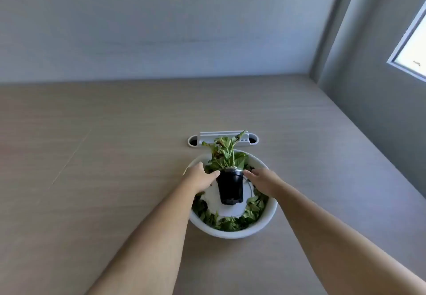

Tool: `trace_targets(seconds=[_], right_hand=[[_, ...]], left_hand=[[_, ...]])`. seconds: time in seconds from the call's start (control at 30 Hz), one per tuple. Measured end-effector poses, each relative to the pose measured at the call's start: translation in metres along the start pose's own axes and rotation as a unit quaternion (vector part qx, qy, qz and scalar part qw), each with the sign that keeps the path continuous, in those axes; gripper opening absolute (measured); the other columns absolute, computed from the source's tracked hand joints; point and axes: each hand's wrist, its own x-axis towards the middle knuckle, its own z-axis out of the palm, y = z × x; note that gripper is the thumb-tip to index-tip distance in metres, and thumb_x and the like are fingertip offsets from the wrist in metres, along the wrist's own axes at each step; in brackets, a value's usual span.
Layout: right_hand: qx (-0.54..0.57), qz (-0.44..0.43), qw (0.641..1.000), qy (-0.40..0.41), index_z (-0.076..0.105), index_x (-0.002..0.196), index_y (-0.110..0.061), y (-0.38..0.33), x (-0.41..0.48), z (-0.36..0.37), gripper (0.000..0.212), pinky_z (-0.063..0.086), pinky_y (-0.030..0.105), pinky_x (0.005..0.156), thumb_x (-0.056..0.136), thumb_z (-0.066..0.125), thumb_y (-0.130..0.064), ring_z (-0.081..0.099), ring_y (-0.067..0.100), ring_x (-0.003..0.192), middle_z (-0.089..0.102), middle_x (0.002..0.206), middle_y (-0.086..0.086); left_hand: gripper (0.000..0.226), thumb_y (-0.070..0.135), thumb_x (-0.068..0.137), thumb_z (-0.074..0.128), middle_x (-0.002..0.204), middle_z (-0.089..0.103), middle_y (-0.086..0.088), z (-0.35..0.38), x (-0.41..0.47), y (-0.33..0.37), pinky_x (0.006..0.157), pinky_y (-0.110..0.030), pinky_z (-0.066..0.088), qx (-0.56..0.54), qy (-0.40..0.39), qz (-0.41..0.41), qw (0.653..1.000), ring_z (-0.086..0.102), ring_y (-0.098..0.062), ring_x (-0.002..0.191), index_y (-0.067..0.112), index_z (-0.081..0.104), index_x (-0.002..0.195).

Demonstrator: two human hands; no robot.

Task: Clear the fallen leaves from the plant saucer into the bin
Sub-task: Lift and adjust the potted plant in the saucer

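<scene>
A white plant saucer (272, 214) sits on the table, with several fallen green leaves (232, 222) lying around its inner edge. A black plant pot (230, 188) with a small leafy plant (224, 154) stands upright in its middle. My left hand (199, 178) is at the pot's left side, thumb against the rim and fingers reaching behind it. My right hand (261, 180) is at the pot's right side, fingertips touching the rim. The pot is held between both hands. No bin is in view.
A white oblong cable grommet (196, 140) is set into the beige wooden table (103, 156) just behind the saucer. A grey wall runs along the back and the right, with a window (412, 46) at the upper right.
</scene>
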Motion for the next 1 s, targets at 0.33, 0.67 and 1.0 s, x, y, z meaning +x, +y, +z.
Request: trace_targets(seconds=[0.33, 0.67, 1.0], right_hand=[[0.161, 0.021, 0.987, -0.012, 0.072, 0.096, -0.012, 0.025, 0.028, 0.044, 0.033, 0.056, 0.043, 0.089, 0.087, 0.058, -0.040, 0.071, 0.024, 0.088, 0.075, 0.092, 0.010], [0.191, -0.044, 0.980, 0.027, 0.061, 0.120, -0.012, 0.010, 0.017, 0.032, 0.038, 0.050, 0.028, 0.075, 0.084, 0.067, -0.023, 0.063, 0.018, 0.091, 0.070, 0.110, 0.005], [0.294, -0.049, 0.954, 0.035, 0.053, 0.120, -0.017, 0.021, 0.020, 0.058, 0.049, 0.052, 0.036, 0.092, 0.078, 0.068, 0.004, 0.066, 0.021, 0.100, 0.064, 0.124, 0.005]], left_hand=[[0.035, 0.045, 0.085, 0.064, 0.075, 0.051, 0.005, 0.054, 0.021, -0.018, 0.074, -0.032, 0.041, -0.194, -0.027, -0.061, 0.979, 0.055, -0.020, 0.082, 0.022, 0.047, 0.065], [0.047, 0.028, 0.076, 0.078, 0.116, 0.069, -0.004, 0.043, 0.004, -0.014, 0.097, -0.034, 0.049, -0.268, 0.059, -0.015, 0.962, 0.062, -0.022, 0.109, 0.011, 0.065, 0.118], [0.038, 0.008, 0.080, 0.072, 0.114, 0.070, 0.000, 0.056, 0.001, -0.024, 0.083, -0.022, 0.043, -0.276, 0.110, 0.015, 0.955, 0.064, -0.016, 0.104, 0.015, 0.063, 0.116]])
